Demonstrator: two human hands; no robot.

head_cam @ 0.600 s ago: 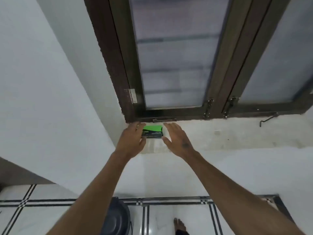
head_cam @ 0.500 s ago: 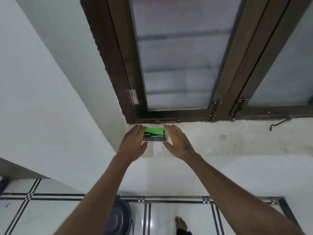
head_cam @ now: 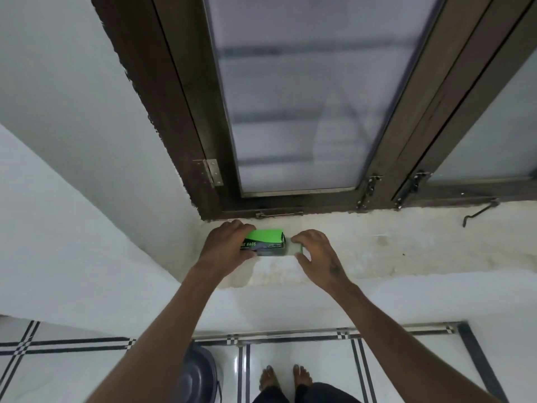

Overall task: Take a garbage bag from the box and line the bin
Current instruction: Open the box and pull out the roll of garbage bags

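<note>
A small green and black garbage bag box (head_cam: 266,242) lies on the white windowsill (head_cam: 377,245), close under the window frame. My left hand (head_cam: 226,247) grips the box's left end, fingers curled over its top. My right hand (head_cam: 315,255) is at the box's right end, where its fingertips pinch a green flap or bag end; the pinched part is mostly hidden. The dark grey bin (head_cam: 199,376) stands on the floor below, partly behind my left forearm.
A dark brown window (head_cam: 290,112) with frosted glass rises above the sill. A metal stay hook (head_cam: 479,212) lies at the sill's right. White walls close in at the left. My bare feet (head_cam: 283,376) stand on white tiles with black lines.
Both hands have closed in on the box: the left now grips its left end and the right pinches at its right end. The view has shifted slightly.
</note>
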